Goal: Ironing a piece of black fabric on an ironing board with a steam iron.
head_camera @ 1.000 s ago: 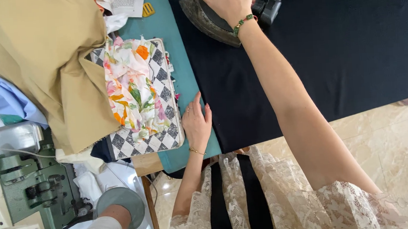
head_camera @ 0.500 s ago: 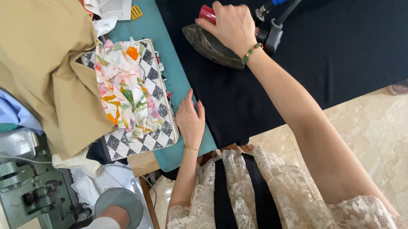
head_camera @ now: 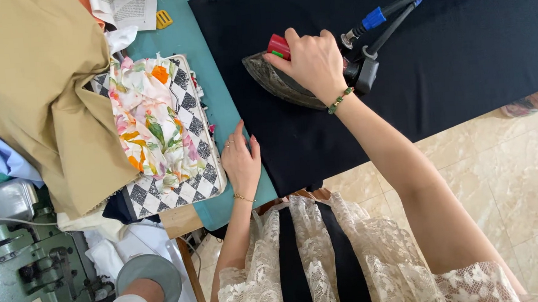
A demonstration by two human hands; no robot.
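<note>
Pressing looks under way: the right hand (head_camera: 313, 61) grips the iron (head_camera: 280, 82) on the black fabric (head_camera: 463, 64) (most still uncovered), while the left hand (head_camera: 240, 162) lies flat, holding nothing, at its edge

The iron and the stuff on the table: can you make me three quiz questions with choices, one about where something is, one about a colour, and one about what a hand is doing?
1. Where does the iron sit?
A. on the black cloth
B. on the floor
C. on the green sewing machine

2. What colour is the big folded cloth at the left?
A. pink
B. tan
C. white

3. What is the left hand doing?
A. holding scissors
B. lifting the iron
C. lying flat at the black cloth's edge

Answers:
1. A, the iron rests on the black cloth.
2. B, that cloth is tan.
3. C, the left hand is open and flat, while the right hand closes its grip on the iron.
</note>
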